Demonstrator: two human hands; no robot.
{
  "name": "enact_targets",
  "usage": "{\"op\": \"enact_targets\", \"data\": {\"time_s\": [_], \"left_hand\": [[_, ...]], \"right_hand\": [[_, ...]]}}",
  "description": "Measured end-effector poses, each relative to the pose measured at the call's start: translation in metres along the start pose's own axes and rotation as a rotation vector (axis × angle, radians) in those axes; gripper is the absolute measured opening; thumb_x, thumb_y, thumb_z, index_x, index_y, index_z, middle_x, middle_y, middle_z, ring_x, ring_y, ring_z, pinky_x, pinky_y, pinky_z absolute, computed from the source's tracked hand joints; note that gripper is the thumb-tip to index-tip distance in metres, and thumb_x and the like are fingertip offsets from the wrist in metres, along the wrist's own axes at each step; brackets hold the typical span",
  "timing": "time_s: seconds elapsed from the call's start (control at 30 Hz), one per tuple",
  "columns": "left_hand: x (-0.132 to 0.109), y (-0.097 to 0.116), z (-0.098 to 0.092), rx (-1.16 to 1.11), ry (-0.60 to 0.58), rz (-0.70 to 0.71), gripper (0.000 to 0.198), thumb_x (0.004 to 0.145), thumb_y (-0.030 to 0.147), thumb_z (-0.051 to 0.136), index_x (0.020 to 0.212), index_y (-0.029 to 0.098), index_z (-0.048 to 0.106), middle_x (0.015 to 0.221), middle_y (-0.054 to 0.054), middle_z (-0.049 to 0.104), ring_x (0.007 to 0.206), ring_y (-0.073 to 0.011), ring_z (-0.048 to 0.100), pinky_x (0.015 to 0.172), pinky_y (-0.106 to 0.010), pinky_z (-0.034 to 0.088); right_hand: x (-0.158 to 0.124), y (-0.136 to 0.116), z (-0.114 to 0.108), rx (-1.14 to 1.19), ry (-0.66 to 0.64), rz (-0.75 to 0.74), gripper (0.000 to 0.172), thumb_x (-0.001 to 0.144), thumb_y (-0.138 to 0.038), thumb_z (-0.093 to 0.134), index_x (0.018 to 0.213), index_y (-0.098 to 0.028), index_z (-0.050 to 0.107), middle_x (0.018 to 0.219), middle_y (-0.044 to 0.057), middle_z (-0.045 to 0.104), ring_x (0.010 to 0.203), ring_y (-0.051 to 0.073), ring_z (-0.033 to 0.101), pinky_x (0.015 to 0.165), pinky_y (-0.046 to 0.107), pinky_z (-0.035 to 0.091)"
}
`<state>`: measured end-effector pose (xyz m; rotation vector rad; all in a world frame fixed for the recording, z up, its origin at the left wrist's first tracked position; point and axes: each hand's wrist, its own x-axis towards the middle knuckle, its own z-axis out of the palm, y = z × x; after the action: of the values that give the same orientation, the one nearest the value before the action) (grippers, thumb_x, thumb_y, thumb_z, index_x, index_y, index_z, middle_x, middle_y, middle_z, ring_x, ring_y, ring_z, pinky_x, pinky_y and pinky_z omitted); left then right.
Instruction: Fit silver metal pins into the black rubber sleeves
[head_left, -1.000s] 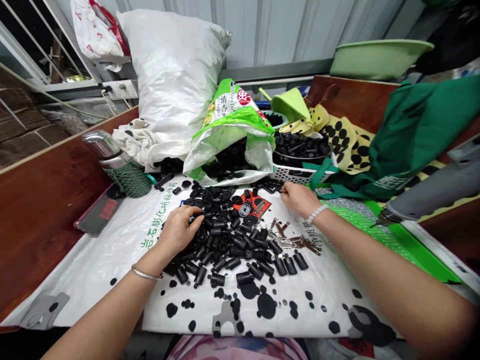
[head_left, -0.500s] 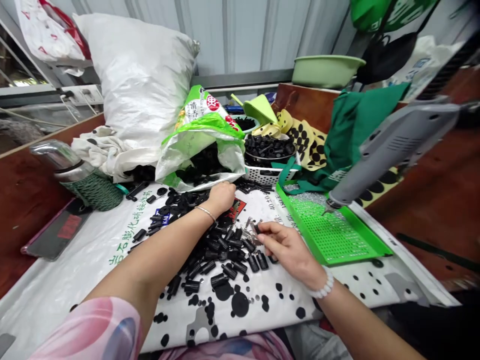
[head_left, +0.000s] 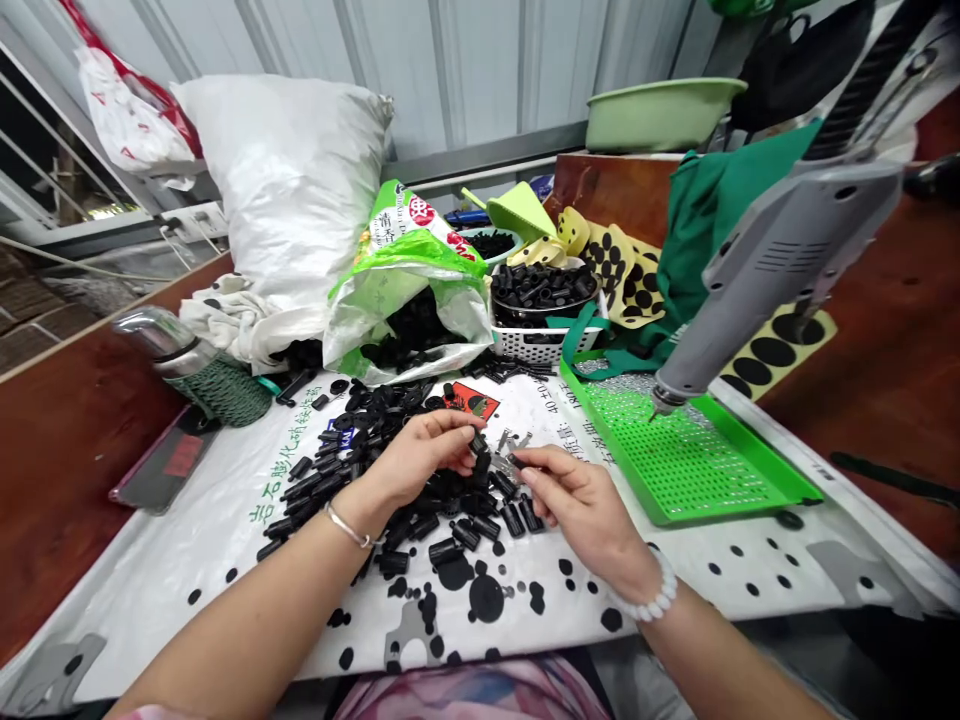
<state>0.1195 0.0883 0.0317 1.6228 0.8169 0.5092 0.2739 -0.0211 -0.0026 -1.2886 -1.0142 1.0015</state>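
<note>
My left hand (head_left: 427, 455) is closed in a pinch on a small black plastic cylinder (head_left: 478, 442), above a heap of black plastic cylinders (head_left: 360, 470). To its right, my right hand (head_left: 581, 490) has thumb and forefinger pressed together on a small black part (head_left: 516, 461), partly hidden by the fingertips. Several thin metal strips (head_left: 517, 440) show close to those fingertips; whether any is gripped I cannot tell. Between my wrists, loose black cylinders (head_left: 446, 552) and flat black discs (head_left: 486, 598) lie on the white sheet (head_left: 300, 610).
A grey electric screwdriver (head_left: 757, 270) hangs over a green perforated tray (head_left: 697, 480) holding small shiny pieces. Behind the heap stand an open plastic bag (head_left: 352, 340) and a white basket (head_left: 525, 343) with black parts. At left are a flask (head_left: 217, 385) and a phone (head_left: 161, 470).
My left hand has come back from the bag's mouth toward my right hand, and a black cylinder now shows in its fingers. My right hand keeps its pinch. The camera view has shifted slightly.
</note>
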Motion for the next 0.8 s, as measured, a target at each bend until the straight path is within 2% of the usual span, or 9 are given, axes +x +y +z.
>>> {"op": "enact_targets", "data": {"time_s": [0.07, 0.17, 0.27, 0.4, 0.47, 0.57, 0.67, 0.73, 0.8], "left_hand": [[-0.017, -0.003, 0.002, -0.315, 0.0, -0.086, 0.035, 0.073, 0.031, 0.063, 0.103, 0.014, 0.059, 0.071, 0.0, 0.057, 0.059, -0.0086, 0.056, 0.062, -0.026, 0.051], [-0.033, -0.006, 0.005, -0.422, 0.041, -0.092, 0.034, 0.066, 0.027, 0.07, 0.096, 0.013, 0.061, 0.077, 0.0, 0.056, 0.062, -0.0076, 0.054, 0.064, -0.025, 0.051], [-0.043, -0.007, 0.011, -0.287, 0.083, -0.025, 0.028, 0.068, 0.027, 0.068, 0.09, 0.013, 0.058, 0.082, -0.001, 0.056, 0.066, -0.009, 0.055, 0.062, -0.024, 0.05], [-0.052, -0.012, 0.016, 0.03, 0.127, 0.084, 0.022, 0.074, 0.025, 0.06, 0.093, 0.015, 0.054, 0.081, -0.001, 0.056, 0.061, -0.0086, 0.052, 0.054, -0.021, 0.045], [-0.055, -0.014, 0.016, 0.248, 0.172, 0.165, 0.018, 0.075, 0.021, 0.059, 0.092, 0.016, 0.056, 0.076, 0.0, 0.055, 0.06, -0.0089, 0.049, 0.054, -0.021, 0.043], [-0.061, -0.015, 0.016, 0.502, 0.211, 0.284, 0.015, 0.076, 0.018, 0.057, 0.09, 0.018, 0.06, 0.079, -0.002, 0.057, 0.068, -0.0123, 0.052, 0.061, -0.024, 0.045], [-0.066, -0.015, 0.016, 0.659, 0.182, 0.353, 0.019, 0.077, 0.015, 0.054, 0.094, 0.02, 0.062, 0.086, -0.004, 0.057, 0.078, -0.0157, 0.055, 0.071, -0.028, 0.046], [-0.068, -0.016, 0.017, 0.723, 0.16, 0.371, 0.028, 0.076, 0.011, 0.051, 0.101, 0.02, 0.06, 0.089, -0.005, 0.057, 0.083, -0.0173, 0.055, 0.075, -0.03, 0.046], [-0.069, -0.017, 0.018, 0.714, 0.173, 0.371, 0.037, 0.074, 0.007, 0.051, 0.108, 0.019, 0.057, 0.093, -0.006, 0.058, 0.086, -0.018, 0.055, 0.078, -0.031, 0.046]], "right_hand": [[-0.002, -0.003, 0.004, -0.009, 0.011, -0.039, 0.021, 0.075, -0.027, 0.059, 0.092, -0.016, 0.063, 0.054, -0.003, 0.053, 0.044, 0.008, 0.046, 0.04, 0.02, 0.037], [-0.007, -0.005, 0.01, -0.023, 0.013, -0.056, 0.018, 0.075, -0.028, 0.06, 0.09, -0.016, 0.061, 0.054, -0.003, 0.052, 0.045, 0.008, 0.046, 0.04, 0.02, 0.037], [-0.012, -0.006, 0.014, -0.085, 0.009, -0.139, 0.015, 0.077, -0.027, 0.059, 0.088, -0.017, 0.062, 0.058, -0.002, 0.052, 0.047, 0.009, 0.046, 0.041, 0.02, 0.038], [-0.015, -0.011, 0.019, -0.184, 0.022, -0.286, 0.014, 0.079, -0.025, 0.057, 0.09, -0.019, 0.064, 0.078, 0.003, 0.057, 0.054, 0.01, 0.05, 0.044, 0.021, 0.041], [-0.015, -0.014, 0.021, -0.228, 0.023, -0.342, 0.013, 0.081, -0.024, 0.055, 0.09, -0.02, 0.063, 0.081, 0.003, 0.058, 0.06, 0.012, 0.054, 0.048, 0.023, 0.044], [-0.017, -0.017, 0.025, -0.339, -0.003, -0.454, 0.013, 0.083, -0.021, 0.052, 0.09, -0.02, 0.062, 0.082, 0.005, 0.059, 0.073, 0.015, 0.058, 0.06, 0.027, 0.048], [-0.022, -0.017, 0.031, -0.547, -0.051, -0.611, 0.017, 0.085, -0.016, 0.047, 0.093, -0.018, 0.062, 0.085, 0.008, 0.06, 0.079, 0.018, 0.058, 0.068, 0.032, 0.05], [-0.025, -0.016, 0.035, -0.676, -0.083, -0.693, 0.02, 0.085, -0.013, 0.044, 0.095, -0.016, 0.061, 0.086, 0.01, 0.06, 0.077, 0.019, 0.059, 0.067, 0.033, 0.05], [-0.026, -0.015, 0.037, -0.705, -0.101, -0.715, 0.021, 0.085, -0.012, 0.043, 0.097, -0.014, 0.06, 0.086, 0.011, 0.061, 0.076, 0.019, 0.059, 0.065, 0.033, 0.05]]}}
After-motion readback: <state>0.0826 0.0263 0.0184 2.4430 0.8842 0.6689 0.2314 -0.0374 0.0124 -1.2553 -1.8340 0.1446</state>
